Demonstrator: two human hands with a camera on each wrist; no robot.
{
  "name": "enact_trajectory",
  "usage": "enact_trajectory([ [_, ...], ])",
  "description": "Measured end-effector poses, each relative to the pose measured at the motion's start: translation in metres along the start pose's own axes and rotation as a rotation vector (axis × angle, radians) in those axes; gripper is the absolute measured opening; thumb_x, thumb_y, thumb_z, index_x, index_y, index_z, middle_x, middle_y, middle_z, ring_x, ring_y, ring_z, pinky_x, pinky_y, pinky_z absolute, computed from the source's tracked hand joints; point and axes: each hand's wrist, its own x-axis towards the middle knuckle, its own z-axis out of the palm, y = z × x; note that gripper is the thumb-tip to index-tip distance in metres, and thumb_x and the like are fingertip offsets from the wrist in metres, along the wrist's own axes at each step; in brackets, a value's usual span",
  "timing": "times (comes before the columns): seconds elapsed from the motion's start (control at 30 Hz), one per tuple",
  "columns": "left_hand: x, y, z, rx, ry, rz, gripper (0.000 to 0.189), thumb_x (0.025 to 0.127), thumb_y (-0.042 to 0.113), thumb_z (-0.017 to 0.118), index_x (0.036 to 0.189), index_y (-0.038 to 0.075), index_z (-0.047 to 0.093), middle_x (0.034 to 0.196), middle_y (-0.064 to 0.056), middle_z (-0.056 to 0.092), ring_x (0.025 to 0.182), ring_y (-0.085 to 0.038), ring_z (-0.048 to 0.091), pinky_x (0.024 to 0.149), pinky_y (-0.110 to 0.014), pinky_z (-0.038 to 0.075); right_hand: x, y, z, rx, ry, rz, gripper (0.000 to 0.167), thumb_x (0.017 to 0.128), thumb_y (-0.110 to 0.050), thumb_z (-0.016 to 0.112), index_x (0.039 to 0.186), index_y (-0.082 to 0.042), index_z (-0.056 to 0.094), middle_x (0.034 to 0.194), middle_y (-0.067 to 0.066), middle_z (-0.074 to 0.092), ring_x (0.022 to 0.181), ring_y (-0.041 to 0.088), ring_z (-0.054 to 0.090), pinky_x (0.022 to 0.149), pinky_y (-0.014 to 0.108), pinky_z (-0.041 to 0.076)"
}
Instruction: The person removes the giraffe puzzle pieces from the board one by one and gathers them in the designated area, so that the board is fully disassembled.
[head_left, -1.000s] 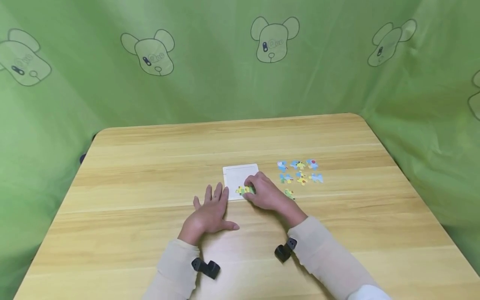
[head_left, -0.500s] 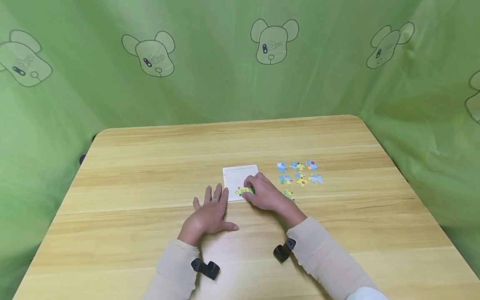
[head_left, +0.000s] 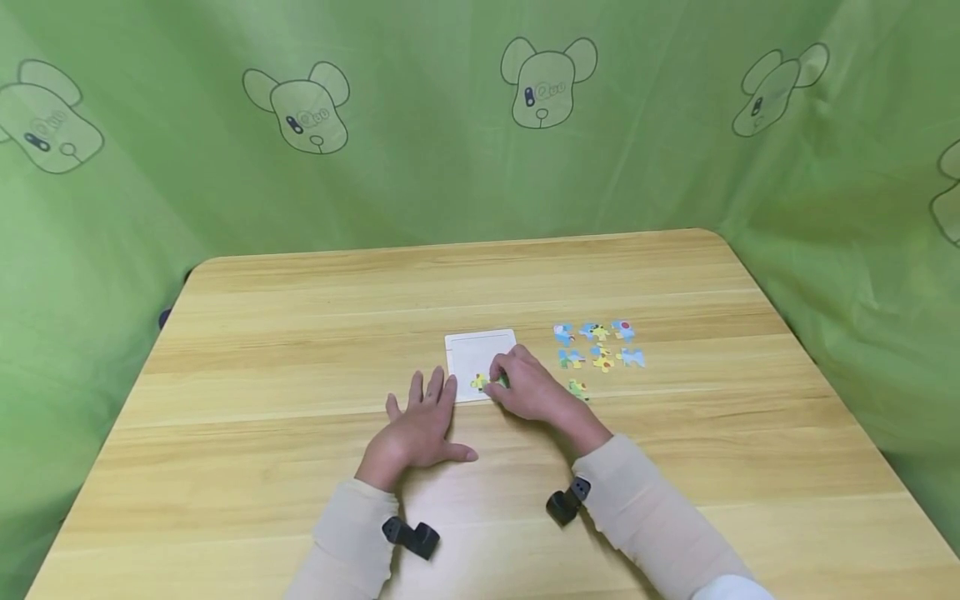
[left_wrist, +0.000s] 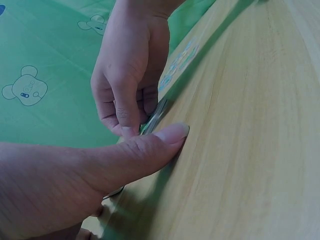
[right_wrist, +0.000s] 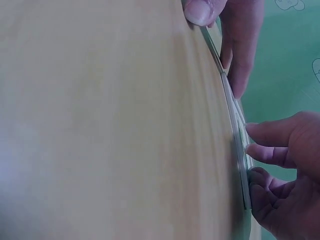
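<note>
A white square puzzle tray (head_left: pixel 480 334) lies on the table in front of the hands. My left hand (head_left: pixel 420 432) rests on the tabletop with fingers spread, its fingertips at the tray's left edge. At the lower right of the tray, my right hand (head_left: pixel 531 390) pinches a green puzzle piece (head_left: pixel 505 381), mostly hidden by the fingers. A yellow-green puzzle piece (head_left: pixel 478 382) lies in the tray just left of those fingertips. The right wrist view shows the right thumb and curled fingers (right_wrist: pixel 270 132) close against the tray, seen edge-on (right_wrist: pixel 235 120).
Several loose blue and yellow puzzle pieces (head_left: pixel 602 359) lie in rows right of the tray. A green-yellow piece (head_left: pixel 577 389) sits nearer the right wrist. The wooden table (head_left: pixel 262 350) meets a green curtain (head_left: pixel 420 167) at the back and sides.
The pinched piece shows less beside the right fingertips, and a pale gap now separates it from the yellow-green piece. The right fingers have shifted only slightly; the left hand stays put.
</note>
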Motion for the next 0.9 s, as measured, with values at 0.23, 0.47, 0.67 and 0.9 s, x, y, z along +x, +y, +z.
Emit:
enact_trajectory([
  [0.23, 0.0003, -0.0004, 0.0000, 0.005, 0.003, 0.003, 0.110, 0.074, 0.063, 0.066, 0.152, 0.007, 0.012, 0.158, -0.016, 0.003, 0.143, -0.043, 0.001, 0.102, -0.074, 0.009, -0.0012, 0.0000, 0.0006, 0.011, 0.001, 0.016, 0.028, 0.087, -0.026, 0.066, 0.108, -0.008, 0.060, 0.099, 0.008, 0.049, 0.085, 0.019, 0.049, 0.080, 0.036, 0.047],
  [0.47, 0.0005, -0.0003, 0.0014, 0.002, 0.003, 0.002, 0.110, 0.074, 0.063, 0.066, 0.152, 0.007, 0.012, 0.158, -0.016, 0.002, 0.143, -0.043, 0.000, 0.102, -0.073, 0.008, -0.0006, 0.0004, 0.0003, -0.005, -0.010, 0.023, 0.036, 0.087, -0.027, 0.066, 0.115, -0.006, 0.059, 0.101, 0.009, 0.049, 0.086, 0.019, 0.050, 0.082, 0.036, 0.048],
  [0.67, 0.0003, 0.0002, 0.0013, 0.001, -0.004, -0.001, 0.110, 0.075, 0.063, 0.066, 0.152, 0.008, 0.011, 0.159, -0.015, 0.000, 0.143, -0.042, -0.001, 0.102, -0.073, 0.007, 0.0004, -0.0003, -0.0013, -0.008, -0.020, 0.017, 0.031, 0.087, -0.026, 0.066, 0.111, -0.006, 0.059, 0.100, 0.009, 0.049, 0.085, 0.019, 0.050, 0.080, 0.036, 0.048],
  [0.9, 0.0003, -0.0002, 0.0015, -0.002, -0.005, 0.000, 0.110, 0.075, 0.063, 0.066, 0.152, 0.008, 0.011, 0.159, -0.015, 0.000, 0.143, -0.042, -0.001, 0.102, -0.073, 0.007, 0.0020, -0.0003, -0.0020, -0.013, -0.029, 0.007, 0.029, 0.088, -0.026, 0.065, 0.108, -0.007, 0.058, 0.098, 0.009, 0.047, 0.082, 0.019, 0.048, 0.077, 0.034, 0.046],
])
